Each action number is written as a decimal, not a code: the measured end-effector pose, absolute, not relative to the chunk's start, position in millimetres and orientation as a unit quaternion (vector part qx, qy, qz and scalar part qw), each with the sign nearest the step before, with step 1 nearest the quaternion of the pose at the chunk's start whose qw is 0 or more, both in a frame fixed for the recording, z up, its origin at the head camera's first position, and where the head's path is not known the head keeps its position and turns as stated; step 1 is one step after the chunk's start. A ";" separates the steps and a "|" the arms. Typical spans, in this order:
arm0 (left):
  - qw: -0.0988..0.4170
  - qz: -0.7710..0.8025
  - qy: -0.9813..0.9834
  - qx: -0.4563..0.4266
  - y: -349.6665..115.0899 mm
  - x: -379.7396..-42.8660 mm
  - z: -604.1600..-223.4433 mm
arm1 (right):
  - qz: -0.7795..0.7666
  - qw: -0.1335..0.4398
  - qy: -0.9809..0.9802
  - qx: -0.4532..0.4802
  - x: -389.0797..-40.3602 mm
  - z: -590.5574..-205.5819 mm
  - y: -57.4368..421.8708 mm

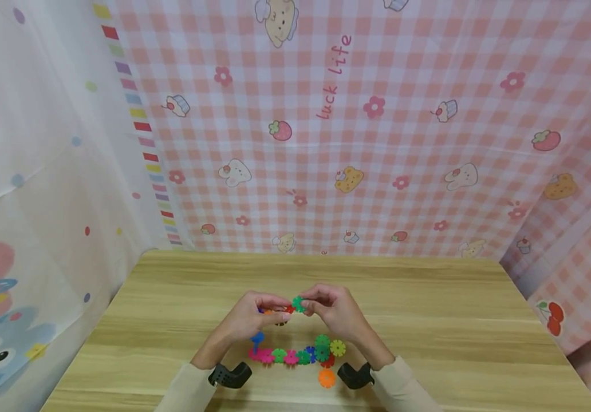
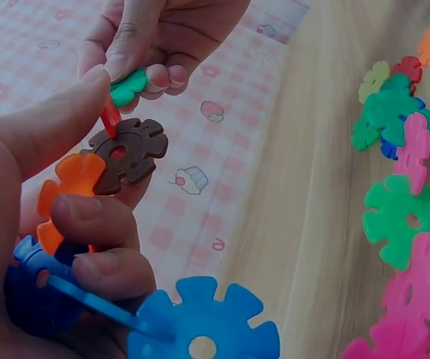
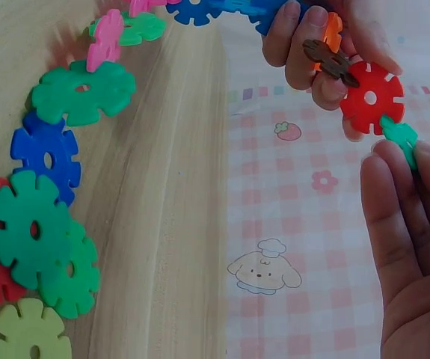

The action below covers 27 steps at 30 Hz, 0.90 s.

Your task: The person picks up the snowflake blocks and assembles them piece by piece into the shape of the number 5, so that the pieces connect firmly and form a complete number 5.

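Note:
My left hand (image 1: 250,316) grips the end of a chain of notched plastic discs; a red disc (image 3: 373,97), a brown disc (image 2: 131,155) and an orange disc (image 2: 71,196) lie at its fingers. With thumb and fingertips, my right hand (image 1: 333,309) pinches a green disc (image 1: 298,304), whose edge meets the red disc's rim. From the left palm the chain runs through blue discs (image 2: 203,321) down to pink discs (image 2: 416,277) and a green disc (image 2: 405,217) over the table.
Near the chain's right end, a dark green disc (image 3: 31,228) overlaps other discs on the wooden table (image 1: 172,320). A yellow disc (image 1: 338,348) and a loose-looking orange disc (image 1: 327,377) lie close by. A checked cloth (image 1: 326,217) hangs behind the table.

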<state>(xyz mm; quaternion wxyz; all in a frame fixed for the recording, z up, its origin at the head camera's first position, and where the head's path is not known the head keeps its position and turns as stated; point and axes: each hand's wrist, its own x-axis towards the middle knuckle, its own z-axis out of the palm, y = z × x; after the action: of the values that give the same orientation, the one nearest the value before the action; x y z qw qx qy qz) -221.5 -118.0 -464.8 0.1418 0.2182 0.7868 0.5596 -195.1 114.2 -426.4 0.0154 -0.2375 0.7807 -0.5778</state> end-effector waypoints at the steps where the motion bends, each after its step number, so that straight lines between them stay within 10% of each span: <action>1: 0.142 0.560 0.786 0.219 -118.1 -221.3 -464.4 | -0.581 0.019 0.778 -0.238 -195.2 -426.3 114.5; 27: 0.154 0.550 0.794 0.206 -117.0 -224.7 -462.4 | -0.586 0.012 0.771 -0.248 -214.2 -456.6 112.7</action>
<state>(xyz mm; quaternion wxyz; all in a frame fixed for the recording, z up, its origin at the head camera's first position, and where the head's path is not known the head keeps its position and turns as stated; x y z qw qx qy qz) -224.7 -117.0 -462.4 0.1540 0.2061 0.7944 0.5503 -214.2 112.7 -456.6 0.0119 -0.2478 0.7712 -0.5863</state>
